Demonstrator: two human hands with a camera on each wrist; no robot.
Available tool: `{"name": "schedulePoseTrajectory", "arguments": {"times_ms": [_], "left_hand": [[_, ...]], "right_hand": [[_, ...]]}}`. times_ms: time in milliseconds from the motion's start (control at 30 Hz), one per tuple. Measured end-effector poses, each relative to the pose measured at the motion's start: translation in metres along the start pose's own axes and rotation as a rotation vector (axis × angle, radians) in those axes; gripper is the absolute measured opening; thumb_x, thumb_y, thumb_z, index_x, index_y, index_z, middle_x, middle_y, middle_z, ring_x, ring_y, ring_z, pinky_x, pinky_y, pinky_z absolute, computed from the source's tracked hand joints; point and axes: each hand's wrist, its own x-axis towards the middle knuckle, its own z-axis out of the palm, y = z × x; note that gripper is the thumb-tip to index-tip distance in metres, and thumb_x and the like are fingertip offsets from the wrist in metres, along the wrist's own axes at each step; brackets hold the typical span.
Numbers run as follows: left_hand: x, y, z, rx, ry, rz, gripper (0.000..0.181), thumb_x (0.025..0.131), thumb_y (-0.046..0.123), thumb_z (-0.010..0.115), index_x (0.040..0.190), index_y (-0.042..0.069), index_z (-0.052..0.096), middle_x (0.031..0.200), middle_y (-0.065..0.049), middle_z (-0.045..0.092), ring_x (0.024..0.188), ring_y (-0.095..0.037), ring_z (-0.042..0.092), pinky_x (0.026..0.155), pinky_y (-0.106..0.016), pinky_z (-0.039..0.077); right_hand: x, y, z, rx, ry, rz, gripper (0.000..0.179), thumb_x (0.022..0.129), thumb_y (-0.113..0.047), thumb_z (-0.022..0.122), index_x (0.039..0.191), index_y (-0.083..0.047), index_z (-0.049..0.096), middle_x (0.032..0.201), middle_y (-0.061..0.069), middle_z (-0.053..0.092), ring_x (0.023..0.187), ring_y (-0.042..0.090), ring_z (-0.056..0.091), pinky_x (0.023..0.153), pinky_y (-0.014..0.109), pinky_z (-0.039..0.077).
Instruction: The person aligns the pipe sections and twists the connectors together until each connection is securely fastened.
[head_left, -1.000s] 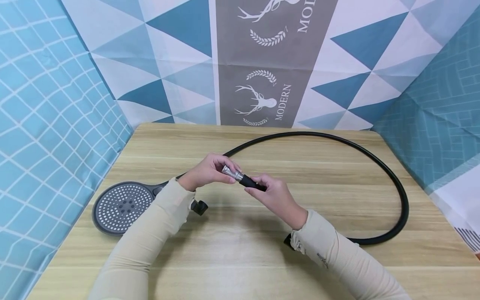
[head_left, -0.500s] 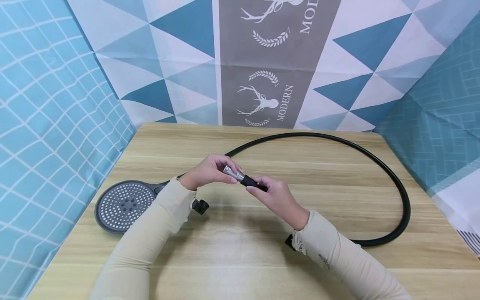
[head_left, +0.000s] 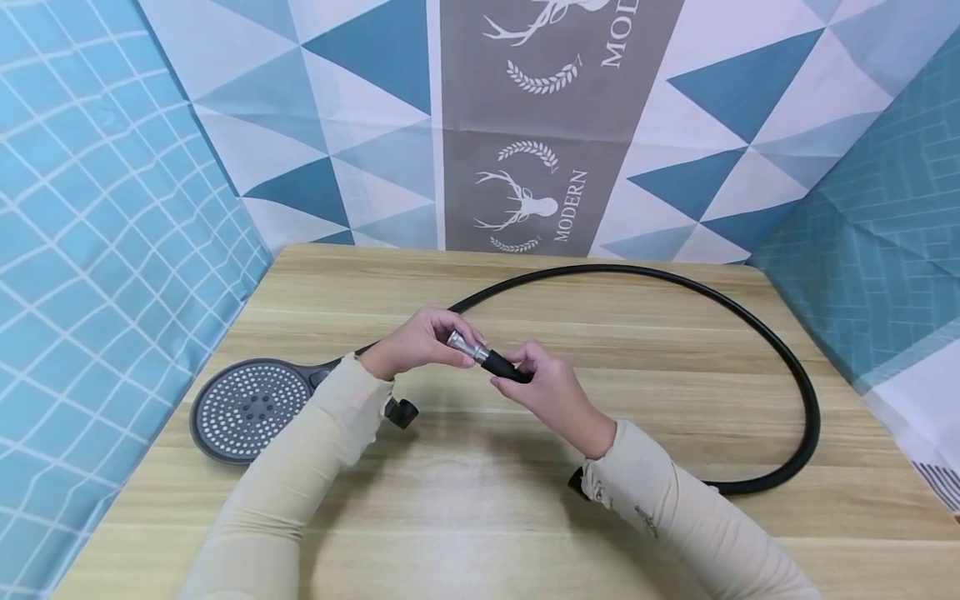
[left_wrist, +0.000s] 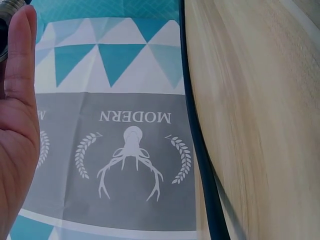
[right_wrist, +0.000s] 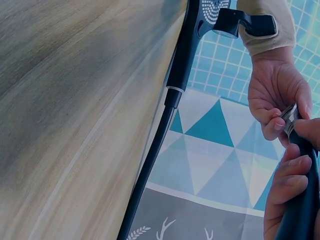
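Note:
In the head view both hands meet over the middle of the wooden table. My left hand [head_left: 420, 340] pinches a silver metal connector [head_left: 461, 342] between thumb and fingers. Its lower end meets the black hose end [head_left: 497, 365], which my right hand [head_left: 551, 387] grips. The right wrist view shows the right fingers [right_wrist: 287, 187] curled round the thick black end, with the left thumb and fingers on the connector [right_wrist: 289, 120]. A grey shower head [head_left: 251, 410] with a white-dotted face lies at the left, its handle partly hidden behind the left sleeve.
The black shower hose [head_left: 810, 408] runs from the shower head's handle [right_wrist: 182, 65] in a wide loop along the table's back and right side, then passes behind the right sleeve. Patterned sheets [head_left: 517, 125] stand close behind the wooden table [head_left: 450, 533] and at both sides.
The right fingers have shifted slightly on the black hose end. The left hand keeps its grip on the connector. The head view has tilted a little; shower head and hose lie as before.

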Motion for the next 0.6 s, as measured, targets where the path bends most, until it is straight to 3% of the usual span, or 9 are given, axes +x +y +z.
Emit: {"name": "schedulePoseTrajectory", "arguments": {"times_ms": [167, 600], "left_hand": [[0.0003, 0.0006, 0.0002, 0.000, 0.006, -0.002, 0.047, 0.075, -0.020, 0.065, 0.081, 0.026, 0.072, 0.092, 0.010, 0.072, 0.086, -0.007, 0.067, 0.074, -0.021, 0.053], [0.0020, 0.0009, -0.0027, 0.003, 0.003, -0.011, 0.048, 0.075, -0.019, 0.066, 0.083, 0.027, 0.074, 0.091, 0.010, 0.072, 0.083, -0.006, 0.067, 0.073, -0.021, 0.054]], "right_hand": [[0.0020, 0.0025, -0.0001, 0.038, 0.022, -0.021, 0.016, 0.075, 0.004, 0.078, 0.085, 0.004, 0.066, 0.079, 0.016, 0.072, 0.061, 0.008, 0.058, 0.053, 0.021, 0.048], [0.0053, 0.0036, -0.0022, 0.040, 0.002, -0.021, 0.011, 0.079, 0.002, 0.076, 0.088, 0.006, 0.072, 0.073, 0.012, 0.070, 0.057, 0.004, 0.051, 0.049, 0.020, 0.043]]}}
